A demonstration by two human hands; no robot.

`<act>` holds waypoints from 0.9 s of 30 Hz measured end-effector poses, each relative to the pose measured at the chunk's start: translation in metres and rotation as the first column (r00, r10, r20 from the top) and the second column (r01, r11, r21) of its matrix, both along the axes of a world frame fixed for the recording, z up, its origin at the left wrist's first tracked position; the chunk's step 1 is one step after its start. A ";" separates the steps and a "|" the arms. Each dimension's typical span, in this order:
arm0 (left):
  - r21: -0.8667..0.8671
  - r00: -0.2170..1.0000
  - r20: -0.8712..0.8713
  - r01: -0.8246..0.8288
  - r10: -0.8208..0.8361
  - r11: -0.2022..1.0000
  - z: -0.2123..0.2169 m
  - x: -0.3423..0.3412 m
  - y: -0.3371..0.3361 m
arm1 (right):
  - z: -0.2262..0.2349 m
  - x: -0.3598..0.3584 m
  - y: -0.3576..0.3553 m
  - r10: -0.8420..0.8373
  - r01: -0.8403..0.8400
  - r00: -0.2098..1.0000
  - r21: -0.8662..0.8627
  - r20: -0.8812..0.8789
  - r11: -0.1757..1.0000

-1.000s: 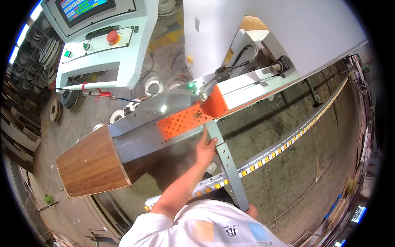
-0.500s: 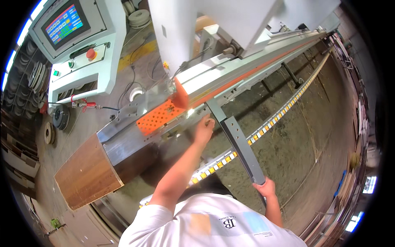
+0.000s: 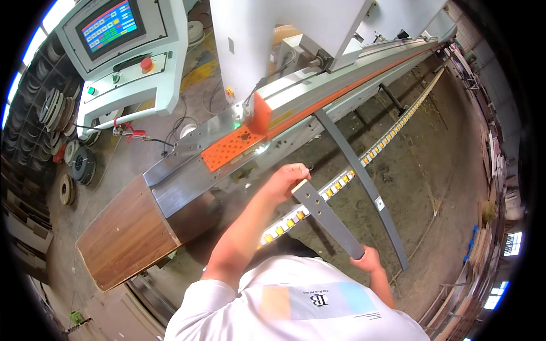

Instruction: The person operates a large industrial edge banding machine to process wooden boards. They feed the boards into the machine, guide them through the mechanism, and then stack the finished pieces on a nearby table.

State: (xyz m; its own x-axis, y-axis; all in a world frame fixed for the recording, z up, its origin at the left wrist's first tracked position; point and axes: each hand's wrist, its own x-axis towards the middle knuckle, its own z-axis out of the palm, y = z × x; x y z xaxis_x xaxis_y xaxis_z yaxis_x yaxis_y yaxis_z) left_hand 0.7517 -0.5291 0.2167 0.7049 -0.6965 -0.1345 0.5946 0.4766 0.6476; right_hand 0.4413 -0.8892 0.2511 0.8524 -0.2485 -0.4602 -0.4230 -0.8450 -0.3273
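Observation:
A grey board (image 3: pixel 331 221) with several small holes near its far end is held low in front of me, tilted. My right hand (image 3: pixel 368 261) grips its near end at the corner. By the board's far end is my left hand (image 3: pixel 287 181), its fingers curled and pinched together. Whether anything small is between those fingertips I cannot make out. Beyond the board, a long grey bar (image 3: pixel 364 179) slants out from the machine bed toward me. Under both runs a roller rail (image 3: pixel 341 183) with yellow and white segments.
The long machine (image 3: pixel 341 85) stretches away to the far right, with an orange perforated plate (image 3: pixel 227 150) and a wood-faced end (image 3: pixel 128 233). A control panel with a screen (image 3: pixel 111 28) stands at the left. Rolls of banding (image 3: pixel 83 165) lie on the floor; stacked boards line the right.
The grey board has come away from the machine edge toward me, opening a gap to the grey bar. My left hand has moved nearer to me, beside the board's far end. The view has shifted slightly.

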 end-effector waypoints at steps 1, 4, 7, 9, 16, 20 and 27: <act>-0.008 1.000 -0.011 -0.006 0.006 1.000 -0.008 -0.002 0.008 | -0.004 -0.005 0.008 0.014 -0.014 1.000 0.025 -0.027 1.000; 0.198 0.991 -0.098 -0.076 0.096 0.977 -0.019 -0.020 0.028 | -0.012 -0.011 0.037 0.022 -0.022 1.000 0.086 0.005 0.996; 0.501 0.907 -0.372 0.016 0.199 0.865 -0.018 -0.043 0.050 | -0.019 -0.008 0.070 -0.034 0.034 0.999 0.147 0.000 0.988; 0.410 0.873 -0.442 -0.009 0.207 0.912 -0.016 -0.071 0.065 | -0.024 -0.001 0.093 -0.066 0.070 0.997 0.144 -0.038 0.987; 0.455 0.979 0.007 -0.186 0.205 0.871 -0.058 -0.150 0.058 | -0.027 0.040 0.174 -0.022 0.088 0.956 0.215 -0.293 0.973; 0.570 0.914 -0.025 -0.319 0.404 0.757 -0.083 -0.128 0.061 | -0.043 0.039 0.174 0.060 0.028 0.949 0.273 -0.308 0.962; 0.671 0.803 0.250 -0.547 0.542 0.501 -0.100 -0.067 0.074 | -0.042 0.020 0.177 -0.046 0.118 0.936 0.190 -0.348 0.975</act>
State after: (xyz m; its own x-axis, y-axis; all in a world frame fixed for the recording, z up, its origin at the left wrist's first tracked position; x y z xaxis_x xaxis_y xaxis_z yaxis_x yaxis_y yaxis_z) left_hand 0.6845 -0.4550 0.1165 0.9144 0.1240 -0.3853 0.3711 0.1232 0.9204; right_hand 0.4617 -0.7119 0.2088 0.6165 -0.1806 -0.7664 -0.6043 -0.7325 -0.3135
